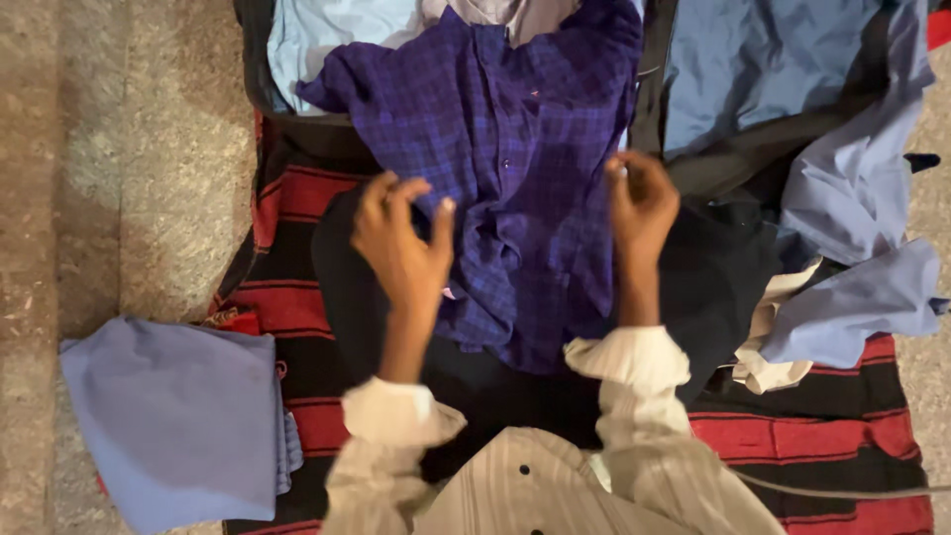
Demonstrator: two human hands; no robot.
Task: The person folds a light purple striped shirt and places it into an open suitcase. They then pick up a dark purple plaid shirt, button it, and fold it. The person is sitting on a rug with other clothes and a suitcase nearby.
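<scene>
Your left hand and right hand are apart, fingers curled, pinching the plaid shirt's edges, I think; blur hides the grip. It lies on the striped blanket. An uneven pull could skew it. The far pale clothes are cut off.

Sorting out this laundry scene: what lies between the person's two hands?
In the head view, the dark purple plaid shirt spreads across the gap between the left hand and right hand, its button placket running down the middle.
</scene>
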